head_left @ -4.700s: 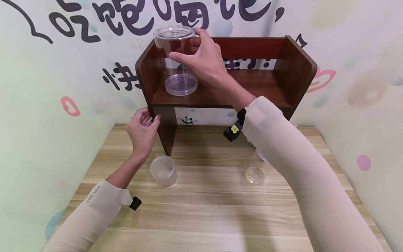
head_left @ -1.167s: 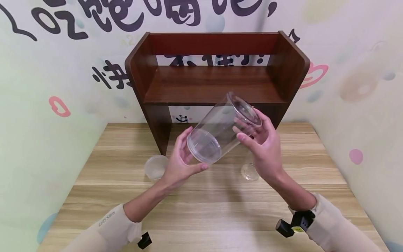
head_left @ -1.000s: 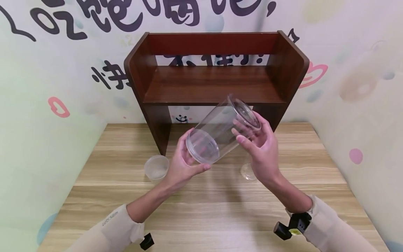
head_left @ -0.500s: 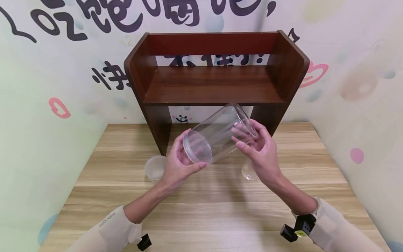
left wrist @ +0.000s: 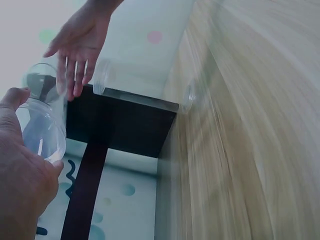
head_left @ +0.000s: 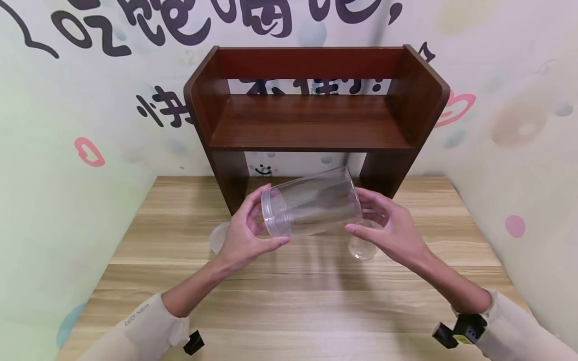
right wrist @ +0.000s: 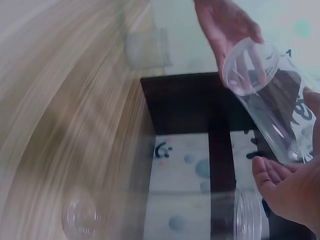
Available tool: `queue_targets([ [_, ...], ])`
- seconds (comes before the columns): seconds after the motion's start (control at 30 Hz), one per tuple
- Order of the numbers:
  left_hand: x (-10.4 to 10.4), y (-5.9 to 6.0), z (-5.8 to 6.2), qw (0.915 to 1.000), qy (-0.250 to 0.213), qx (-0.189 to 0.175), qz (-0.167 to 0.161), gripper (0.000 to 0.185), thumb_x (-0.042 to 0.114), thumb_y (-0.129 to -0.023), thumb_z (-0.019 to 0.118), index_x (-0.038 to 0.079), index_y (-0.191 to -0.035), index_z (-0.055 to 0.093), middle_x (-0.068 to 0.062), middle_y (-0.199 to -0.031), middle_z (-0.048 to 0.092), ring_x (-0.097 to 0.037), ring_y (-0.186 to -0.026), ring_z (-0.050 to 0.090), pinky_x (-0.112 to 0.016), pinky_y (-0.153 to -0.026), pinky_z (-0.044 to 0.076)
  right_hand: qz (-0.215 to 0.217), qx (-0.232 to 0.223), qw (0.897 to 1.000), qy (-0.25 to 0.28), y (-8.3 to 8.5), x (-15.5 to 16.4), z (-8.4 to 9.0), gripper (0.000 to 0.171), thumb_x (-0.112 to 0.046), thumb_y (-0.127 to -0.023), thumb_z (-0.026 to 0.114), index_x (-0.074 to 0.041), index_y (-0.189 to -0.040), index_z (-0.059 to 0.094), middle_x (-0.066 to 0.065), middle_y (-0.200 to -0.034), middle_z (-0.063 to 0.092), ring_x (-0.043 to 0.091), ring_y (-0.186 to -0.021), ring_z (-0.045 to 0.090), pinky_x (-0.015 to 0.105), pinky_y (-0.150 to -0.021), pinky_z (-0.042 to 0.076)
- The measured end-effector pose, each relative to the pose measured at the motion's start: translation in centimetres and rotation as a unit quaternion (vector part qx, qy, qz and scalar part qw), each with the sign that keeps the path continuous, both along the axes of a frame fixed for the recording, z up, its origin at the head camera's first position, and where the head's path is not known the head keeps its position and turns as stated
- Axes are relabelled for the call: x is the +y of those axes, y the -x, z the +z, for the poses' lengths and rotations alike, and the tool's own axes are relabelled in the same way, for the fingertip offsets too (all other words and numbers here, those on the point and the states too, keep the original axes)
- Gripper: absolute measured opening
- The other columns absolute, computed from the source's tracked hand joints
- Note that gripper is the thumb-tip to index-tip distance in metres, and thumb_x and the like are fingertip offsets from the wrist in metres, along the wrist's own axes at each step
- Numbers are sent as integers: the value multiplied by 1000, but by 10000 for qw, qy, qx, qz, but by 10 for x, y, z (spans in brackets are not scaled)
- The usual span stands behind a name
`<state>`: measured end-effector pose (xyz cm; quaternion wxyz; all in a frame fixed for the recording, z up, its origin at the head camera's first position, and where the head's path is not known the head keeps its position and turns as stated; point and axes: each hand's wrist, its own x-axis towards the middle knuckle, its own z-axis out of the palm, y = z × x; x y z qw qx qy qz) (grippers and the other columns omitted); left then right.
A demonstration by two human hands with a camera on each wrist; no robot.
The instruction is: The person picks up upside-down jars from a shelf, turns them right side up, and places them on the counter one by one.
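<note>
A big clear plastic jar (head_left: 316,203) lies almost level in the air above the wooden table (head_left: 289,306). My left hand (head_left: 246,231) grips its near, left end, with the thumb below and the fingers curled over the rim. My right hand (head_left: 384,228) touches the far, right end with fairly straight, spread fingers. The left wrist view shows the left hand (left wrist: 20,175) round the jar (left wrist: 42,125) and the right hand (left wrist: 77,45) with straight fingers beyond it. In the right wrist view the jar (right wrist: 265,95) lies between the left hand (right wrist: 225,25) and the right palm (right wrist: 287,190).
A dark wooden shelf (head_left: 311,123) stands at the back of the table against the painted wall. A small frosted jar (head_left: 218,236) sits on the table behind my left hand. A small clear jar (head_left: 363,248) lies under my right hand. Walls close in on both sides.
The right hand took the big jar off the shelf and brought it down. Over the last second both hands lowered it and tipped it from a steep slant to almost level.
</note>
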<state>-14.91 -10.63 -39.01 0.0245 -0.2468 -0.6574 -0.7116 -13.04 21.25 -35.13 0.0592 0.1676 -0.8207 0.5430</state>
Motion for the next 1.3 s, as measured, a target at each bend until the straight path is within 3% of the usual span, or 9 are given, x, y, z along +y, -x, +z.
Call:
queue_targets([
  [0.13,-10,4,2,9996,298,3,10,105,-16,-71,88,9,-160,39,-12,-156,48,-28,-135,56,-43,-98,62,-367,552,9978,-96,-2,14,3,69,2,-85,86,-3,-148,58,10,-134,71,10,-113,71,19,-99,57],
  [0.27,-20,8,2,9966,801,81,192,104,-10,-72,91,10,-160,41,-11,-153,49,-31,-135,56,-39,-100,60,-949,1174,9884,175,0,26,9,66,12,-82,83,0,-143,63,-1,-129,73,11,-112,72,20,-100,57],
  [0.4,-28,11,6,9915,1251,129,339,104,-5,-71,94,10,-160,42,-10,-150,50,-32,-136,54,-36,-103,58,-1490,1985,9684,232,6,38,9,64,20,-76,83,6,-137,66,-5,-124,73,9,-110,72,21,-100,57],
  [0.53,-35,14,10,9856,1630,164,418,104,0,-71,96,13,-160,44,-10,-148,51,-29,-137,53,-33,-104,56,-2059,2573,9440,150,13,49,4,65,20,-73,85,5,-134,68,4,-124,74,6,-110,71,21,-101,56],
  [0.67,-39,19,12,9834,1768,200,343,102,1,-70,97,12,-159,47,-11,-145,52,-28,-137,52,-33,-106,55,-2501,2637,9316,-56,21,58,0,63,15,-75,87,2,-134,70,19,-124,74,-2,-109,69,17,-101,55],
  [0.8,-42,22,13,9779,2045,325,302,103,2,-70,98,9,-159,46,-13,-144,51,-29,-136,51,-35,-109,53,-2564,2309,9382,-254,29,64,-2,64,10,-77,89,3,-137,68,22,-125,73,-9,-105,67,12,-97,55],
  [0.93,-44,24,17,9588,2714,726,417,104,11,-69,100,8,-159,47,-14,-147,52,-31,-133,55,-42,-109,54,-2535,1994,9462,-257,39,64,-3,64,7,-77,90,2,-137,68,22,-124,74,-13,-99,67,11,-93,55],
  [1.2,-43,32,30,8997,3949,1718,718,105,31,-64,100,8,-155,53,-16,-141,59,-32,-119,64,-51,-98,59,-2576,1789,9495,-64,55,58,-4,49,0,-81,89,-2,-128,75,19,-118,77,-10,-95,71,14,-87,59],
  [1.3,-42,34,33,8891,4164,1793,635,105,32,-64,99,8,-155,53,-15,-140,59,-31,-119,63,-51,-98,58,-2618,1767,9488,22,59,55,-4,44,0,-82,88,0,-124,76,21,-115,77,-11,-92,71,14,-84,60],
])
